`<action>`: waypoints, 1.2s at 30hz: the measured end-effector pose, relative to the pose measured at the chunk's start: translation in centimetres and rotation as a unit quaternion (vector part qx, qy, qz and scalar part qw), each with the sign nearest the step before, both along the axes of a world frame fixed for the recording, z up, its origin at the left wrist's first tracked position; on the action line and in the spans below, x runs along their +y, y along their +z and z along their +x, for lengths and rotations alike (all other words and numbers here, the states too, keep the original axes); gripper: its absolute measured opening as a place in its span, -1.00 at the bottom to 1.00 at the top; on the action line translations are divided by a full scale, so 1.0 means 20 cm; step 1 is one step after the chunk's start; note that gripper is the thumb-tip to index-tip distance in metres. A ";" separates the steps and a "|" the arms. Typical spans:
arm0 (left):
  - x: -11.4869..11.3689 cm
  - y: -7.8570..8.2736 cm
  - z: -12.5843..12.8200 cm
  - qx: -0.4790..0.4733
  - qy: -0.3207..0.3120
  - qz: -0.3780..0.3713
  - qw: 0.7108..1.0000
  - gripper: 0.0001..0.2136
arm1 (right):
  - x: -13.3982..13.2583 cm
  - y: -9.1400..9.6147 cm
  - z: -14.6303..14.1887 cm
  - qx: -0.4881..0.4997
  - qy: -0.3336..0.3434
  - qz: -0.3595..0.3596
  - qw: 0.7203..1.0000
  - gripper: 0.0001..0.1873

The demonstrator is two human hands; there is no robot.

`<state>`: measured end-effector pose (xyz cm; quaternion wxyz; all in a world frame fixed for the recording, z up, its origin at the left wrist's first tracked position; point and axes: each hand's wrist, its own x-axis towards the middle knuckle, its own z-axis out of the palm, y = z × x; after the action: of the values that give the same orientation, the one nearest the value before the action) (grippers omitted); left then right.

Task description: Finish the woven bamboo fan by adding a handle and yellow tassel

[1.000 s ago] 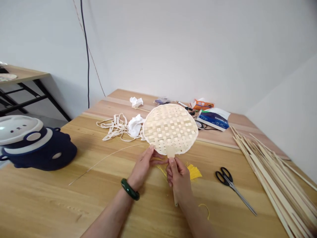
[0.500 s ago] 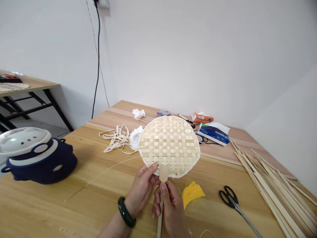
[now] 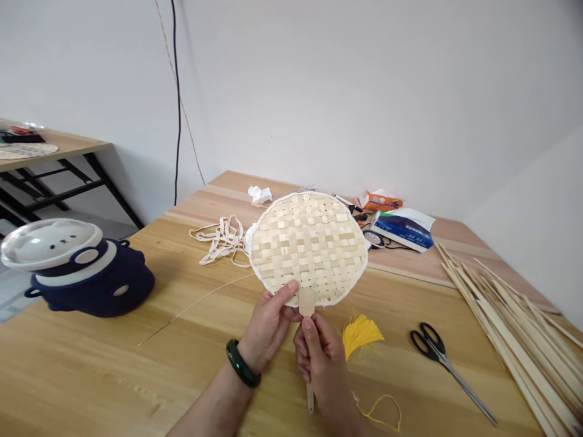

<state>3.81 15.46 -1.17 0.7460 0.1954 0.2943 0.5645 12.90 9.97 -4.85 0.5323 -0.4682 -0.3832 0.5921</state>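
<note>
A round woven bamboo fan [image 3: 310, 246] with a white-bound edge stands upright before me, its woven face toward me. My left hand [image 3: 272, 325], with a dark green bangle at the wrist, pinches the fan's lower edge beside the handle, thumb on the front. My right hand [image 3: 322, 358] is closed round the flat wooden handle [image 3: 306, 301], whose lower end sticks out beneath the fingers. Right of that hand lies a yellow tassel [image 3: 362, 335] with a yellow cord [image 3: 385, 413]. Black-handled scissors [image 3: 439, 352] rest farther right.
Bamboo strips [image 3: 510, 328] are piled at the right. White tape [image 3: 223, 240] lies tangled behind the fan, near crumpled tissue [image 3: 260, 195]. A blue tissue pack [image 3: 403, 229] sits at the back. At left stands a navy bear-shaped container [image 3: 91, 279]; a thin strand [image 3: 195, 303] crosses the table.
The fan is slightly higher in view and looks a little larger, with both hands still on it. More of the handle's lower end shows. The whole scene has shifted somewhat as my head moved.
</note>
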 end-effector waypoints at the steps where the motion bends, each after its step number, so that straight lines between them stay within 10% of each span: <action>1: 0.00 -0.01 0.00 0.016 0.007 0.000 1.000 -0.70 | 0.00 0.00 0.00 0.002 -0.006 -0.002 1.000 -0.49; 21: 0.00 -0.04 0.00 0.107 0.089 0.026 0.990 -0.76 | 0.01 0.02 0.01 -0.008 -0.038 -0.030 0.999 -0.42; 36: -0.05 -0.05 0.03 0.112 -0.193 0.128 0.966 -0.62 | 0.11 0.04 0.16 0.045 -0.199 0.083 0.975 -0.47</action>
<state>4.42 14.56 -2.17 0.7719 0.4039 0.2578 0.4177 16.02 12.23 -3.97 0.6934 -0.4623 -0.3055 0.4606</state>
